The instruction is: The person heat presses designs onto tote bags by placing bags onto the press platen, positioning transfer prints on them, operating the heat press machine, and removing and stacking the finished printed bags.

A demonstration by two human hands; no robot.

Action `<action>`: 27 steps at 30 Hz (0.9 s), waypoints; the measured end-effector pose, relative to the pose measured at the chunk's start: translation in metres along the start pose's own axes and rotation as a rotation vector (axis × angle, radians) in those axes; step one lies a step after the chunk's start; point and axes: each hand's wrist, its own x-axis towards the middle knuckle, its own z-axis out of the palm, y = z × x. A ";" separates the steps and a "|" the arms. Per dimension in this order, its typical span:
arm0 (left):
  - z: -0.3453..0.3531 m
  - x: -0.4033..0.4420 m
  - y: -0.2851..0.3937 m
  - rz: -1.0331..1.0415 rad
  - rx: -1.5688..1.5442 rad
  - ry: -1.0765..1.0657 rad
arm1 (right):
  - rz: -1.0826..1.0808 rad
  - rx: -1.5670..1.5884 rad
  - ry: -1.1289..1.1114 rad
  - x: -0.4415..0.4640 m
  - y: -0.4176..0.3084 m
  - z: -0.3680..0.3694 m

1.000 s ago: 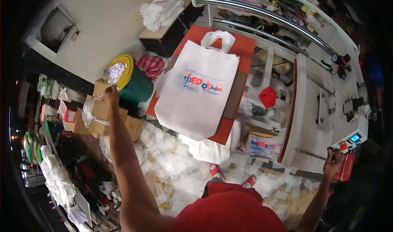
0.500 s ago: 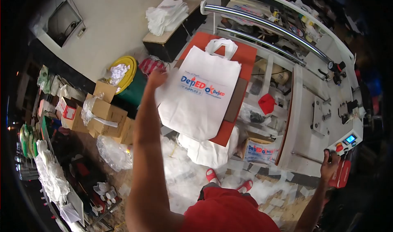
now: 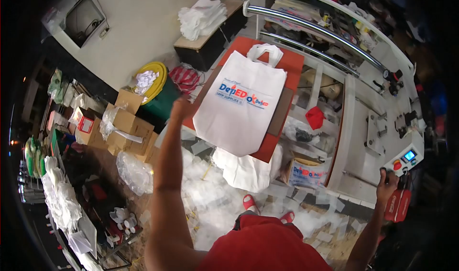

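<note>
A white tote bag with a blue and red "DepED" print lies flat on the red press bed, its handles toward the far end. My left hand is just beside the bag's left edge; its fingers are too blurred to make out. At the right, my right hand is held up just below the control box with a lit blue screen and red button. Its thumb and forefinger stand apart and I see nothing between them.
More white bags are piled on a small table behind. A green bin with a yellow rim and cardboard boxes stand at the left. White sheets cover the floor. A red cloth lies on the press frame.
The view has shifted slightly. My left hand has moved a little down beside the bag, and the whitish blur by it is gone. My right hand stays by the control box.
</note>
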 end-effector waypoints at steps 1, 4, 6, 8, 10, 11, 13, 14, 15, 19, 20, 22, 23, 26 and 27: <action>0.002 -0.008 0.021 0.033 0.041 -0.069 | 0.006 -0.009 0.005 -0.001 -0.001 -0.001; 0.029 -0.019 0.051 -0.230 -0.093 -0.042 | 0.029 0.017 -0.014 0.004 -0.012 -0.006; 0.035 -0.019 0.054 -0.289 -0.114 -0.019 | 0.038 0.013 -0.005 0.005 -0.021 -0.010; 0.030 -0.021 0.063 -0.403 -0.162 -0.014 | 0.040 -0.034 -0.010 0.005 -0.021 -0.011; 0.034 -0.022 0.065 -0.437 -0.162 -0.032 | 0.025 -0.060 0.007 0.004 -0.016 -0.008; 0.037 -0.020 0.061 -0.482 -0.162 -0.041 | 0.004 -0.077 0.041 0.002 -0.011 -0.005; 0.065 -0.002 0.029 -0.435 -0.237 0.007 | 0.040 -0.076 0.021 -0.001 -0.007 -0.004; 0.062 -0.003 0.026 -0.306 -0.418 -0.017 | 0.071 -0.073 -0.004 0.000 -0.005 -0.004; 0.062 -0.005 0.023 -0.177 -0.599 -0.041 | 0.063 -0.070 0.004 0.001 -0.005 -0.004; 0.027 -0.057 0.055 0.016 -1.327 -0.005 | 0.051 -0.021 0.080 0.001 -0.010 -0.005; 0.020 -0.075 0.064 0.066 -1.363 0.062 | 0.079 -0.008 0.086 0.000 -0.007 -0.001; 0.032 -0.111 0.064 0.096 -1.326 0.237 | 0.008 -0.038 0.069 -0.002 0.006 0.008; 0.013 -0.155 0.069 -0.086 -1.121 0.260 | -0.019 -0.032 0.020 -0.003 0.013 0.008; -0.002 -0.273 0.037 -0.238 -0.975 0.215 | 0.067 0.120 -0.112 -0.002 0.037 0.034; -0.030 -0.328 0.037 -0.239 -0.863 0.254 | -0.276 0.130 -0.076 0.001 0.074 0.056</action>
